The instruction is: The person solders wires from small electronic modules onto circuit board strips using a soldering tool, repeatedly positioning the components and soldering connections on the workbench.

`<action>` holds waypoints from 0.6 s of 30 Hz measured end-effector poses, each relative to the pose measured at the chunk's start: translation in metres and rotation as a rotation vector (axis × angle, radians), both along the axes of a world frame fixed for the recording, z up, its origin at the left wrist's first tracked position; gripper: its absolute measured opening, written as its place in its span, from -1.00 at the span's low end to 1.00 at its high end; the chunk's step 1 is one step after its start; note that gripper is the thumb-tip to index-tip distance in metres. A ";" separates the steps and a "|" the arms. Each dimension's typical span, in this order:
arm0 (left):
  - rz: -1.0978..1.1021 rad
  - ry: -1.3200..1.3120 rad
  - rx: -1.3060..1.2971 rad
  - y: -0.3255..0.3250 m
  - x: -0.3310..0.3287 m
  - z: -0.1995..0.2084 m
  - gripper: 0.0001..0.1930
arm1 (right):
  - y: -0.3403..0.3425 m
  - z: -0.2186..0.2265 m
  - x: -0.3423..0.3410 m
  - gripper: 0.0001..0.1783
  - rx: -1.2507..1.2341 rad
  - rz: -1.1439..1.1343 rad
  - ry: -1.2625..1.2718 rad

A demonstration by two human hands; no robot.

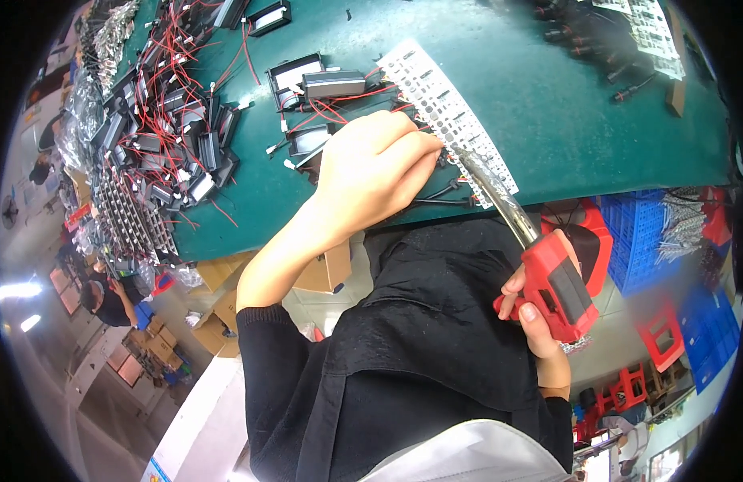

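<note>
My right hand (535, 325) is wrapped round the grip of a red and black soldering gun (554, 279). Its long metal barrel points up and left, and the tip is at a white panel of small circuit boards (440, 98). The fingers of my left hand (373, 167) are pinched together at the panel's left edge, close to the tip; what they hold is too small to make out. Beside that hand lie a black plastic case (333, 83) with red wires and a case with a white inside (309, 141). Black leads (445, 195) stick out by the panel's lower end.
A heap of black cases with red wires (175, 132) covers the left of the green table (540, 128). More white board panels (654, 38) and black leads (576, 36) lie at the far right. Blue crates (632, 241) and red stools (660, 337) stand below on the right.
</note>
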State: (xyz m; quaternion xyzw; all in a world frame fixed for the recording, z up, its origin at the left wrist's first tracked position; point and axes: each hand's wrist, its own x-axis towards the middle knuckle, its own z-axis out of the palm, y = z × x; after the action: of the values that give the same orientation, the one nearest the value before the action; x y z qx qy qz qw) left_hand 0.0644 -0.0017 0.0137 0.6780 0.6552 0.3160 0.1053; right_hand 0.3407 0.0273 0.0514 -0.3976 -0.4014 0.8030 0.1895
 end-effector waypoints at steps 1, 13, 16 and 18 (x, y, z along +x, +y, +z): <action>0.000 -0.001 0.000 0.000 0.000 -0.001 -0.82 | 0.000 0.000 0.000 -0.08 0.000 0.000 -0.001; 0.006 -0.020 0.016 0.000 -0.001 -0.003 -0.83 | -0.001 -0.001 -0.005 -0.15 0.098 0.046 -0.101; 0.000 -0.016 0.008 0.001 -0.001 -0.002 -0.83 | -0.004 -0.004 -0.005 -0.18 0.223 0.047 -0.119; 0.002 -0.035 -0.006 0.001 -0.001 -0.002 -0.84 | -0.003 -0.003 -0.007 -0.21 0.251 0.041 -0.123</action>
State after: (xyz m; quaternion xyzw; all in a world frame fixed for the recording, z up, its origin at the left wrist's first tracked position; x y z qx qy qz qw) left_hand 0.0632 -0.0009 0.0122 0.6714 0.6550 0.3260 0.1183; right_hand 0.3341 0.0238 0.0483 -0.4112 -0.5175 0.7243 0.1964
